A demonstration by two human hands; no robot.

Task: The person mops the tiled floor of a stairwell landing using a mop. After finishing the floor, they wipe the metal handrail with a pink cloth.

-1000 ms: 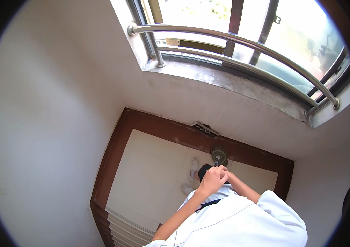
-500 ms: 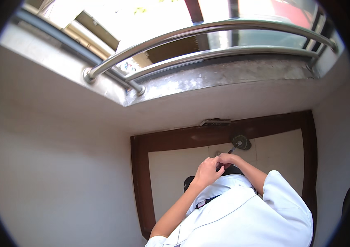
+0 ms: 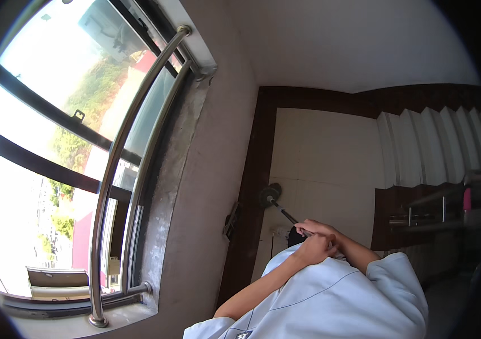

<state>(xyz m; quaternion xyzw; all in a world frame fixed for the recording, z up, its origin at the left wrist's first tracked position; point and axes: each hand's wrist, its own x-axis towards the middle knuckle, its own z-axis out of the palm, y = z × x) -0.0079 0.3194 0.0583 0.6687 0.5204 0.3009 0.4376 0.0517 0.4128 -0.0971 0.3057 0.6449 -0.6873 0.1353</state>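
Note:
My left hand [image 3: 320, 247] is closed around the upper part of a mop handle [image 3: 286, 213] at the lower middle. My right hand [image 3: 312, 227] grips the same handle a little farther down, its fingers wrapped round it. The handle slants away toward the upper left to a round, dark grey-green mop head [image 3: 270, 195], which rests on the floor by the brown border [image 3: 263, 124] along the left wall. My white top shows below my hands.
To the left are a window [image 3: 54, 141] with steel guard bars [image 3: 120, 141] and a grey sill [image 3: 175, 161]. A dark fixture [image 3: 231, 222] sits low on the wall. Light-coloured stairs [image 3: 416, 147] lie at the right, with a metal railing [image 3: 444, 210] below them.
My view has swung round, so the window is now at left and stairs show at right. The mop head has shifted left in view, with both hands still on the handle.

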